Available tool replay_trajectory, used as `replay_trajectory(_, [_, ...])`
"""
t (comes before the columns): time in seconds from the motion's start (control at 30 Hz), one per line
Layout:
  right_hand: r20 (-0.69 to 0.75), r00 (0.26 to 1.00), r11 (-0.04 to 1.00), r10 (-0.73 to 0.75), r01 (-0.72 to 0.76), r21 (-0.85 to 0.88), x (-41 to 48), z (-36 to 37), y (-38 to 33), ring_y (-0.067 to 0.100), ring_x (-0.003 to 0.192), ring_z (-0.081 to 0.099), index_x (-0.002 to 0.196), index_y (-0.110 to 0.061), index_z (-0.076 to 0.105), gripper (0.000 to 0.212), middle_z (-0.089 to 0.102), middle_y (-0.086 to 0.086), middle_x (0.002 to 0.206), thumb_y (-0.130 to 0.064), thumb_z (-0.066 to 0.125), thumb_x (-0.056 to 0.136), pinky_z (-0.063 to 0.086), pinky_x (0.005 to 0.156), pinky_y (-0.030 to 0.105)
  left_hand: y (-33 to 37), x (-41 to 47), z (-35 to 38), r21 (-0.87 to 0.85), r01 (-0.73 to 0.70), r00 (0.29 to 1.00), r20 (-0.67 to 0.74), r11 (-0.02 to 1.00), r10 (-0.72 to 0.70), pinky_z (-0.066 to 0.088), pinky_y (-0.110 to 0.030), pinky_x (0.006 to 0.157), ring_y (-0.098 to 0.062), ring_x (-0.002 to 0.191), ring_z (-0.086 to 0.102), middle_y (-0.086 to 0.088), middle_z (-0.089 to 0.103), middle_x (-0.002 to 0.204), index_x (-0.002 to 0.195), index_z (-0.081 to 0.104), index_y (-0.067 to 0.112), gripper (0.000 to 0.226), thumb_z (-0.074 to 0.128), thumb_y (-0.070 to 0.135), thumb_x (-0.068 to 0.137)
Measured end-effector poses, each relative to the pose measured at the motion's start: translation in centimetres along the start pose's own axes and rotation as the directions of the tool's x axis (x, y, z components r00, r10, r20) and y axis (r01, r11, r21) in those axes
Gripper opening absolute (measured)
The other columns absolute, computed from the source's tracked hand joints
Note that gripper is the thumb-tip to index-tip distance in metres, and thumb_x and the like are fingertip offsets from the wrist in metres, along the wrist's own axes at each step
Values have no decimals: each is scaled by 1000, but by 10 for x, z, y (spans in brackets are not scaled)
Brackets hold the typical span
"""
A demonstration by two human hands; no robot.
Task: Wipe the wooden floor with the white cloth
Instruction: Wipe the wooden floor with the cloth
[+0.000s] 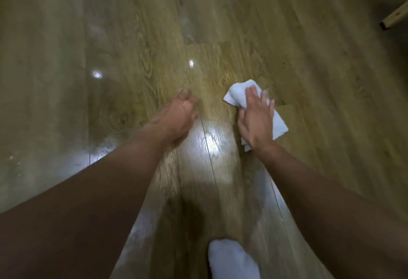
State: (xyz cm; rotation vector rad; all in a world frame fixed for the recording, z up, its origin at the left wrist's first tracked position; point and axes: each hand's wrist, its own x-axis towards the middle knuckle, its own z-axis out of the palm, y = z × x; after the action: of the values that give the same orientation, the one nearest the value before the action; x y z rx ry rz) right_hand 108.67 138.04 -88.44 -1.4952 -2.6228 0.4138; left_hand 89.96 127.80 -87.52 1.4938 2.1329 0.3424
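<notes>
A white cloth (234, 93) lies bunched on the wooden floor (309, 80), right of centre. My right hand (257, 120) lies flat on top of the cloth, fingers spread, pressing it to the planks; the cloth sticks out beyond the fingertips and on the right side of the palm. My left hand (180, 115) hovers to the left of the cloth, fingers loosely curled, holding nothing, a short gap away from the cloth. The floor between the hands shines with bright reflections.
A light wooden furniture leg (395, 17) juts in at the upper right edge. A foot in a white sock (231, 261) rests on the floor at the bottom centre. Bare planks stretch away to the left and far side.
</notes>
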Motion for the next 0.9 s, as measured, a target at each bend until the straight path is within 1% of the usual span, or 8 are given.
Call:
replay_trajectory(0.1, [78, 985, 988, -156, 154, 31, -6, 12, -44, 30, 148, 6, 151, -9, 19, 59, 17, 6, 160, -14, 38, 95, -4, 120, 45, -23, -9, -11, 71, 10, 1000, -13, 997, -10, 22, -43, 117, -33, 143, 21, -16, 21, 155, 143, 37, 11, 51, 46, 29, 97])
replay_trajectory(0.2, [112, 932, 938, -346, 340, 71, -45, 22, -70, 26, 148, 10, 151, -10, 22, 63, 22, 4, 158, -17, 42, 92, 4, 120, 47, -44, -22, -17, 89, 25, 999, -36, 996, -22, 23, -40, 117, -30, 144, 20, -14, 23, 155, 143, 38, 13, 50, 46, 29, 97])
replay_trajectory(0.33, [227, 777, 807, -587, 584, 86, -72, 11, -29, 18, 147, 18, 148, -13, 32, 61, 30, 0, 156, -26, 42, 90, 11, 120, 44, -59, -33, -18, 85, -10, 999, -46, 996, 14, 18, -36, 119, -24, 146, 17, -8, 19, 158, 146, 35, 16, 49, 43, 23, 98])
replay_trajectory(0.4, [237, 779, 810, -580, 584, 64, -55, 2, -10, 20, 146, 21, 147, -14, 34, 60, 32, 0, 154, -25, 42, 89, 14, 120, 46, -62, -37, -16, 97, -16, 998, -51, 995, 21, 15, -35, 120, -23, 147, 14, -7, 17, 158, 147, 32, 17, 49, 40, 23, 99])
replay_trajectory(0.6, [83, 957, 961, -277, 275, 34, -25, 28, -80, 31, 147, 12, 149, -8, 25, 57, 23, 8, 158, -17, 39, 95, 2, 121, 45, -66, -45, -12, 111, -59, 993, -98, 992, 70, 14, -37, 120, -27, 146, 15, -12, 19, 157, 147, 30, 12, 49, 36, 25, 101])
replay_trajectory(0.7, [99, 911, 916, -401, 401, 14, -57, 42, -106, 28, 148, 11, 151, -9, 22, 58, 22, 7, 158, -25, 35, 96, 5, 121, 47, -71, -58, -15, 145, -104, 985, -121, 984, 122, 21, -42, 118, -33, 143, 24, -19, 28, 153, 144, 36, 6, 48, 44, 14, 97])
replay_trajectory(0.8, [181, 790, 808, -586, 585, 65, -84, 35, -79, 16, 148, 9, 151, -14, 23, 58, 23, 0, 158, -28, 38, 97, 7, 121, 42, -73, -61, -15, 236, -149, 970, -153, 960, 189, 31, -45, 113, -38, 137, 35, -21, 39, 146, 138, 46, 2, 47, 50, 9, 91])
replay_trajectory(0.9, [230, 742, 776, -630, 609, 163, -76, 25, -53, 11, 147, 15, 148, -17, 31, 53, 30, -3, 155, -25, 44, 97, 6, 121, 37, -71, -63, -13, 147, -84, 985, -139, 986, 105, 16, -38, 119, -31, 144, 21, -15, 24, 155, 146, 33, 10, 47, 37, 18, 100])
